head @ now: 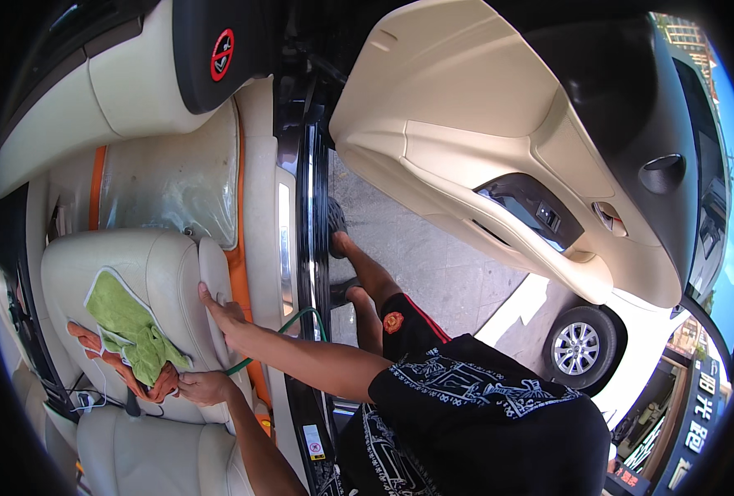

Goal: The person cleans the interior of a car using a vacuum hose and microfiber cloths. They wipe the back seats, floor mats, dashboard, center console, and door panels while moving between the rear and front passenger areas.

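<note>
My left hand (204, 388) pinches one end of an orange cloth (132, 371), which lies crumpled on the cushion of a beige car seat (125, 248). Partly over it is a green towel (119, 304) with white edging, its lower part bunched up. My right hand (223, 319) touches the door-side edge of the cushion, one digit pointing up along the side trim (213, 260). The rest of its fingers are hidden. A thin green hose (299, 315) loops from near my left wrist, passing behind my right forearm.
The open door (454, 105) has beige trim and an armrest (509, 242). Clear plastic sheeting (168, 180) covers the orange-edged footwell floor. Another seat back (137, 93) stands ahead. Cables (88, 400) lie beside the seat. A black sill (317, 235) separates interior and pavement (416, 248).
</note>
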Tool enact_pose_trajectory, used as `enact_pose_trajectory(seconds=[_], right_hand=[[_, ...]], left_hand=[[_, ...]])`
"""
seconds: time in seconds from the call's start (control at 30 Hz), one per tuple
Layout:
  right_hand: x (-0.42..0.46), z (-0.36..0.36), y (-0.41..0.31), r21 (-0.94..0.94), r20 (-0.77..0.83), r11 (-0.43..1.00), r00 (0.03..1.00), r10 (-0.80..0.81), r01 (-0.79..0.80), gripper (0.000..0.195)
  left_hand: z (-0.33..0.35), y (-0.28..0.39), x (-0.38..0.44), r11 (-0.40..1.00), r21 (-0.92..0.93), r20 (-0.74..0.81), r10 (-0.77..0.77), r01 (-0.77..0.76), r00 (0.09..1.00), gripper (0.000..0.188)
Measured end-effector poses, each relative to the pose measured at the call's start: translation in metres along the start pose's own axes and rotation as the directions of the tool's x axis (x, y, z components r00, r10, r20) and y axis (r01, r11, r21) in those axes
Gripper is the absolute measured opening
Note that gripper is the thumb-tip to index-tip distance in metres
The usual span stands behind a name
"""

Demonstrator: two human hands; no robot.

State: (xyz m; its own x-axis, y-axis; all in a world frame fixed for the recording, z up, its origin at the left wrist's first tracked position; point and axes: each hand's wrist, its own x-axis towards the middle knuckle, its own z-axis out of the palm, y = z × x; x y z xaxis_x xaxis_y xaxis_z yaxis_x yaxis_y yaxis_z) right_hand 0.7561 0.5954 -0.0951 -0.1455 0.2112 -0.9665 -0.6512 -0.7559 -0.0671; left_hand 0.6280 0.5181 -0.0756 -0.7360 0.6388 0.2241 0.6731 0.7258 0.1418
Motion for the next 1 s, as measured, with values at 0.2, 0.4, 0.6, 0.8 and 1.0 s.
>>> enact_pose_trajectory(seconds=[0.2,0.4,0.6,0.8,1.0], right_hand=[[0.002,-0.008,-0.007,0.112,0.1,0.993,0.995,0.026,-0.037,0.119],[0.019,-0.004,-0.005,0.04,-0.052,0.999,0.998,-0.023,0.026,0.122],[0.015,-0.008,-0.008,0.101,0.086,0.995,0.996,-0.022,0.013,0.122],[-0.018,-0.014,-0.027,-0.217,0.155,0.956,0.96,0.234,-0.198,0.111],[-0.025,-0.014,-0.042,-0.264,0.105,0.939,0.961,0.256,-0.221,0.099]], left_hand=[[-0.002,0.008,-0.001,0.999,-0.031,-0.006,-0.038,0.038,0.999,0.042],[-0.024,-0.001,0.001,0.892,-0.433,0.012,-0.138,0.13,0.99,0.041],[0.002,-0.085,0.106,0.454,-0.669,0.475,-0.349,0.589,0.808,0.024],[0.025,-0.111,0.173,0.005,-0.715,0.674,-0.258,0.699,0.692,0.037],[-0.013,-0.079,0.156,0.004,-0.534,0.841,-0.099,0.846,0.532,0.023]])
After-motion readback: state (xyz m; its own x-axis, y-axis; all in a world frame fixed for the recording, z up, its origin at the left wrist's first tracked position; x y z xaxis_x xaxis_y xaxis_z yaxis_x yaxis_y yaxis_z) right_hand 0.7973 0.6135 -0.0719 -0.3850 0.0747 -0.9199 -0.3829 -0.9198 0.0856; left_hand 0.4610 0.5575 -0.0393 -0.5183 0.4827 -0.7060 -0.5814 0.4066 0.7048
